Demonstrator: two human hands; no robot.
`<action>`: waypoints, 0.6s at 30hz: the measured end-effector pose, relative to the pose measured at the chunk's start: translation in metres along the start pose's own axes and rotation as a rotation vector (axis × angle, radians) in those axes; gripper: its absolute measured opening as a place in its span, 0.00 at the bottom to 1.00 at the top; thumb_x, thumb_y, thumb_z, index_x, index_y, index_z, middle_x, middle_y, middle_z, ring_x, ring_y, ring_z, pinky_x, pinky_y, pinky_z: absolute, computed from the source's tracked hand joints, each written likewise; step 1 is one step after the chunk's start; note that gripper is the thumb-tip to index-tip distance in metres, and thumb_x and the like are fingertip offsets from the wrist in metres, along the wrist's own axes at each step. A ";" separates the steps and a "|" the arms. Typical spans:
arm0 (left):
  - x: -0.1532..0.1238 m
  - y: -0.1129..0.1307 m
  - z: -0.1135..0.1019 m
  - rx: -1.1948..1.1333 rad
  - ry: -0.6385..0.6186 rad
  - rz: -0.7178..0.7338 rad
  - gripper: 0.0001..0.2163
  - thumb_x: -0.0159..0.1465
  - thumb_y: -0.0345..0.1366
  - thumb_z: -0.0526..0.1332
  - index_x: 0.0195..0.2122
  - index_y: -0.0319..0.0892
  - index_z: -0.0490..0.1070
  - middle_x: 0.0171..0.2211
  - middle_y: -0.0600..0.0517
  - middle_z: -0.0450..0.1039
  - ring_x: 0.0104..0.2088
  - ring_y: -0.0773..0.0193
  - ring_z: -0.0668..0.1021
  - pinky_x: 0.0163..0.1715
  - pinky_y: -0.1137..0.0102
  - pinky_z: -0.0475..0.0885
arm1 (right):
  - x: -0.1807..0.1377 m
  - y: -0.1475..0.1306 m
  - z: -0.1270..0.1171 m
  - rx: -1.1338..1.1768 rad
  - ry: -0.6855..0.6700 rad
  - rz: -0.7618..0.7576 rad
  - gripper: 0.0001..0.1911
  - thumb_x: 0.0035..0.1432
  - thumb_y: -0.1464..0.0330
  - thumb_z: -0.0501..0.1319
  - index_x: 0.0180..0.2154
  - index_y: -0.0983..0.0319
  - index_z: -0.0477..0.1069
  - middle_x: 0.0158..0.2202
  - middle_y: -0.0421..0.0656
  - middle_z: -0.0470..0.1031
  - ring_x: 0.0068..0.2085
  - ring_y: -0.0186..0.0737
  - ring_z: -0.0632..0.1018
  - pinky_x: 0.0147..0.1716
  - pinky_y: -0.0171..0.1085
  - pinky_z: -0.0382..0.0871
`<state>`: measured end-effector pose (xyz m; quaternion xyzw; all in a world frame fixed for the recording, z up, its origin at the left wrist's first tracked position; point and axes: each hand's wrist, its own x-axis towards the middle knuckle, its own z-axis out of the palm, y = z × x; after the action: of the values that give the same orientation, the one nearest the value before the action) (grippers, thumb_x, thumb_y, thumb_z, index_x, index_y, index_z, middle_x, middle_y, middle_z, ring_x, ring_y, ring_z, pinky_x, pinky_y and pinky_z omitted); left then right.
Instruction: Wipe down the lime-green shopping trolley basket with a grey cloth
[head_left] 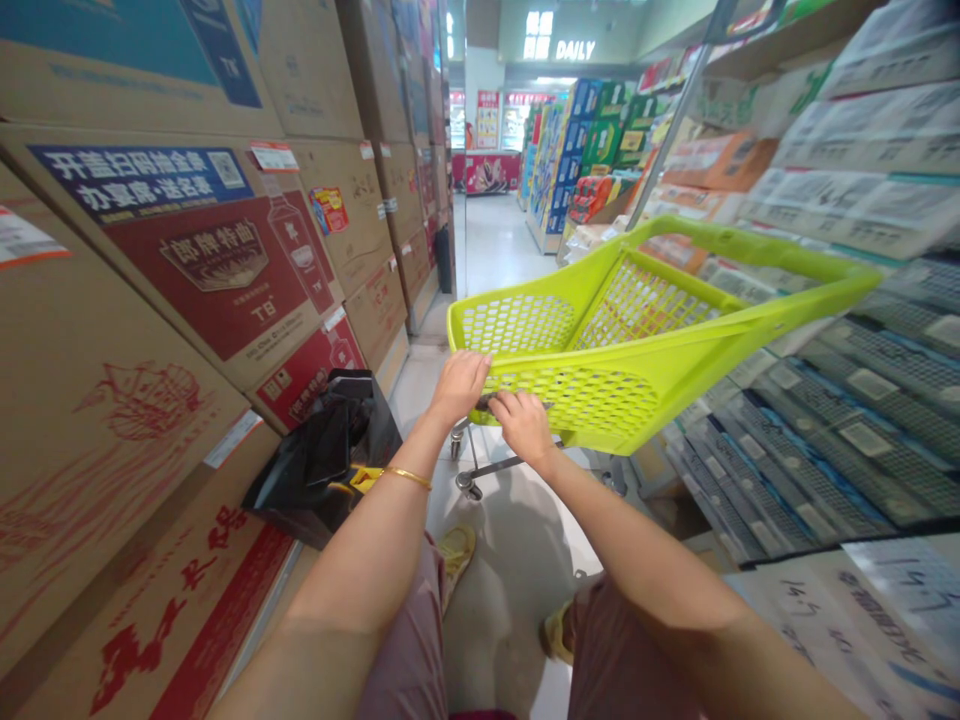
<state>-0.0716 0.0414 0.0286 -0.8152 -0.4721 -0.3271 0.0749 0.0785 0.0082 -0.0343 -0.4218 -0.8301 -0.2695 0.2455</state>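
Note:
A lime-green plastic shopping cart (675,355) stands turned sideways before me, its handle toward the right. My left hand (461,385) is closed on the near front corner of its basket. Just beside it, the fingers of my right hand (521,422) curl over the basket's mesh side. A small dark strip (489,401) shows at the fingers of my right hand; I cannot make out what it is. Both palms are hidden. Beneath the basket, a metal frame and a caster wheel (469,486) rest on the floor.
Stacked cardboard cartons (225,260) wall the left side. A black bag (330,450) with something yellow in it sits against them. Stacked packs (825,430) crowd the right side close to the cart. The tiled aisle (491,240) runs ahead toward more shelves (559,160).

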 end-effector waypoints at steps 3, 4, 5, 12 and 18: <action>-0.001 -0.002 0.001 -0.002 0.007 0.015 0.19 0.68 0.39 0.39 0.25 0.41 0.62 0.26 0.51 0.67 0.30 0.64 0.68 0.36 0.68 0.63 | -0.004 0.000 0.001 0.000 -0.018 -0.019 0.11 0.61 0.69 0.50 0.39 0.59 0.70 0.40 0.43 0.72 0.35 0.40 0.63 0.34 0.39 0.51; -0.001 -0.002 0.001 -0.005 0.011 0.019 0.19 0.68 0.39 0.39 0.25 0.41 0.62 0.26 0.51 0.67 0.30 0.63 0.68 0.36 0.68 0.63 | -0.003 0.001 -0.001 0.006 -0.007 0.000 0.11 0.61 0.70 0.50 0.39 0.59 0.70 0.40 0.43 0.72 0.36 0.39 0.63 0.35 0.39 0.52; -0.001 -0.002 0.001 -0.008 0.015 0.022 0.19 0.68 0.39 0.39 0.26 0.42 0.62 0.26 0.51 0.67 0.30 0.63 0.68 0.35 0.68 0.63 | 0.000 0.002 -0.004 0.014 0.013 0.034 0.11 0.60 0.70 0.51 0.40 0.59 0.70 0.40 0.44 0.71 0.36 0.39 0.63 0.35 0.39 0.52; -0.002 0.001 0.004 -0.033 -0.005 0.011 0.17 0.68 0.38 0.40 0.28 0.41 0.64 0.29 0.49 0.68 0.33 0.62 0.69 0.37 0.67 0.64 | 0.033 0.012 -0.027 0.070 0.236 0.339 0.14 0.58 0.73 0.51 0.42 0.58 0.70 0.43 0.45 0.67 0.40 0.40 0.64 0.38 0.38 0.55; -0.004 0.004 0.000 -0.064 -0.014 -0.001 0.17 0.68 0.38 0.41 0.28 0.41 0.64 0.29 0.49 0.68 0.34 0.63 0.69 0.39 0.67 0.65 | 0.023 0.009 -0.014 0.036 0.182 0.213 0.12 0.60 0.71 0.50 0.41 0.58 0.70 0.39 0.44 0.69 0.37 0.39 0.64 0.37 0.38 0.54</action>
<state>-0.0697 0.0357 0.0270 -0.8192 -0.4623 -0.3365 0.0452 0.0762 0.0164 -0.0074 -0.4770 -0.7596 -0.2642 0.3544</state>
